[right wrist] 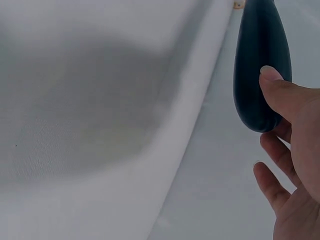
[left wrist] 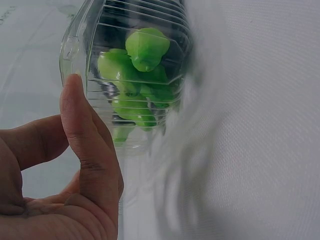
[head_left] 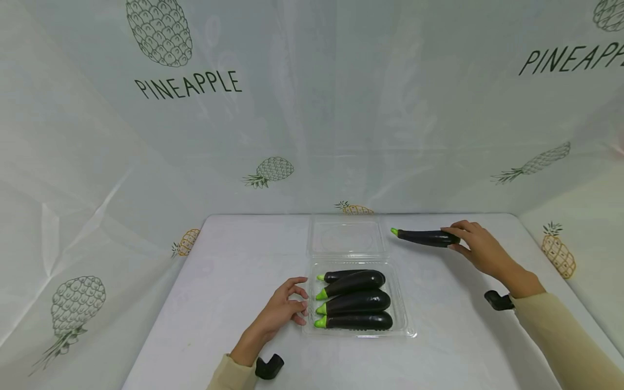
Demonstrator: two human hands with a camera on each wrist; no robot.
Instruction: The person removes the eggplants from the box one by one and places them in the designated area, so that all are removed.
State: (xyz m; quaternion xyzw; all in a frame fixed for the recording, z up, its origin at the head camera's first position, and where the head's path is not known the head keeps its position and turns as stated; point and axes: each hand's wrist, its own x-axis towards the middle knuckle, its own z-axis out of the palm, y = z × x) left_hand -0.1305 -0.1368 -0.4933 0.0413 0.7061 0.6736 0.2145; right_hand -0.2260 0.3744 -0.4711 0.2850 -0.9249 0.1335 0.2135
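My right hand (head_left: 480,250) pinches the thick end of a dark eggplant (head_left: 421,237), its green tip pointing left. In the right wrist view, the thumb presses on the eggplant (right wrist: 257,55) while other fingers stay off it. Its shadow falls on the table below, so it is held above the surface. Several eggplants (head_left: 358,300) lie side by side in a clear plastic clamshell container (head_left: 402,306), green ends to the left. At that container's left edge, my left hand (head_left: 281,304) has loosely bent fingers; one fingertip is at the rim (left wrist: 75,55) in the left wrist view.
The container's clear lid (head_left: 348,238) lies folded back toward the table's far edge. A white cloth covers the table (head_left: 234,260). Behind it hangs a pale sheet (head_left: 341,108) printed with pineapples. Each wrist bears a black mount (head_left: 269,367).
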